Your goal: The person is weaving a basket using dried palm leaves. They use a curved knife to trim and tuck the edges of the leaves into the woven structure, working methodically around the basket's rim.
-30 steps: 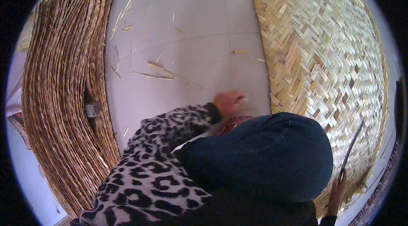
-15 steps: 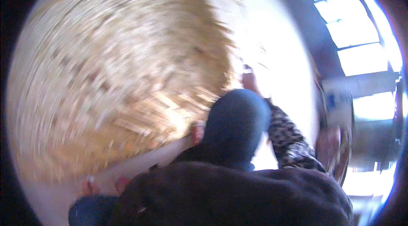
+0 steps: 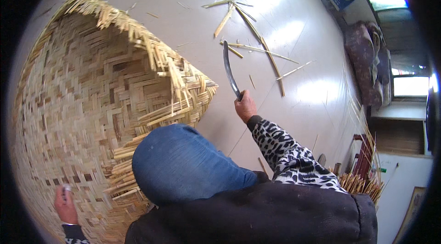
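My right hand (image 3: 246,106) grips a sickle (image 3: 228,67) by its handle end. The slim, dark curved blade points away from me, above the floor and just right of the woven mat's corner. At the lower left my left hand (image 3: 65,205) rests on the herringbone-woven mat (image 3: 87,92) of split cane. A small whitish patch shows at its fingertips, too small to name, and nothing held can be seen. Loose strip ends (image 3: 133,166) stick out along the mat's near edge, beside my bent blue-jeaned knee (image 3: 177,163). The far edge curls up in a frayed fringe (image 3: 147,44).
Cane strips and scraps (image 3: 262,44) lie scattered on the pale shiny floor (image 3: 294,101). A bundle of cut stalks (image 3: 360,184) stands at the lower right by a dark red wooden piece (image 3: 363,154). Dark patterned cloth (image 3: 365,65) hangs along the right.
My view has swung, and its blur has gone. My right arm now reaches further left in the picture, and the sickle shows plainly. The mat's corner and fringe have come into clear sight.
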A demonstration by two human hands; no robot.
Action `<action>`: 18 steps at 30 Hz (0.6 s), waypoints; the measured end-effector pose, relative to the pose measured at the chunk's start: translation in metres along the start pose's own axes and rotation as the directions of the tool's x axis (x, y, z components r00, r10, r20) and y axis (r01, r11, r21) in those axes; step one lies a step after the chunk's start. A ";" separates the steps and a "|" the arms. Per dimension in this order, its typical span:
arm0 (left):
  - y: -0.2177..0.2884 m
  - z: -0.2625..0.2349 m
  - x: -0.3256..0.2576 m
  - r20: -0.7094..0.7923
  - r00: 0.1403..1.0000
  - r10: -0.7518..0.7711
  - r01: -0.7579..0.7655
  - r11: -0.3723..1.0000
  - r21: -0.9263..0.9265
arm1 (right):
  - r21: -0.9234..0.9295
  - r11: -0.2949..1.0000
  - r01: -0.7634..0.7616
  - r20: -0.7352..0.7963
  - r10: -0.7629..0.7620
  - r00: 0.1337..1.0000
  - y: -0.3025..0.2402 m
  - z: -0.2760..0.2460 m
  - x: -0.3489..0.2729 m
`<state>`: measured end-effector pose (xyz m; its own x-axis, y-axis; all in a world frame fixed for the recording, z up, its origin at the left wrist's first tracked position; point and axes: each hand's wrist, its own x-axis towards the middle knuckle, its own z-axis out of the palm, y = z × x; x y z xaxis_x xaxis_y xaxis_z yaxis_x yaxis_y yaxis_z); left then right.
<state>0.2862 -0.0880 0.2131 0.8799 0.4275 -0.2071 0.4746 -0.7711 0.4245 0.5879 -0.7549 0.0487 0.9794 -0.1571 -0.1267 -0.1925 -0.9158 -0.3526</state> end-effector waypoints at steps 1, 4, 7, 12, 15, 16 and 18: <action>0.012 0.016 0.009 0.013 0.994 0.111 -0.111 0.994 0.008 | -0.008 1.000 -0.009 -0.013 0.009 1.000 0.008 -0.002 0.013; 0.041 0.055 0.013 0.216 0.953 0.211 -0.250 0.953 0.172 | -0.079 0.989 -0.127 -0.051 0.123 0.991 0.044 -0.017 0.055; 0.065 0.076 0.013 0.442 0.871 0.216 -0.343 0.910 0.232 | -0.163 0.965 -0.206 -0.143 0.183 0.973 0.096 -0.036 0.096; 0.092 0.080 0.024 0.457 0.872 0.178 -0.302 0.929 0.215 | -0.179 0.905 -0.386 -0.267 0.332 0.904 0.175 -0.043 0.141; 0.096 0.073 0.043 0.507 0.859 0.065 -0.243 0.925 0.292 | -0.144 0.866 -0.479 -0.247 0.437 0.865 0.188 -0.038 0.155; 0.097 0.070 0.052 0.497 0.866 0.057 -0.244 0.916 0.320 | -0.135 0.856 -0.499 -0.247 0.458 0.854 0.186 -0.037 0.157; 0.101 0.067 0.067 0.458 0.886 0.072 -0.255 0.901 0.350 | -0.157 0.818 -0.554 -0.243 0.511 0.824 0.175 -0.034 0.161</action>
<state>0.3946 -0.1686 0.1825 0.8237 0.1069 -0.5569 0.2114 -0.9691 0.1268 0.7137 -0.9534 -0.0020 0.7237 -0.6876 -0.0590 -0.6901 -0.7200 -0.0728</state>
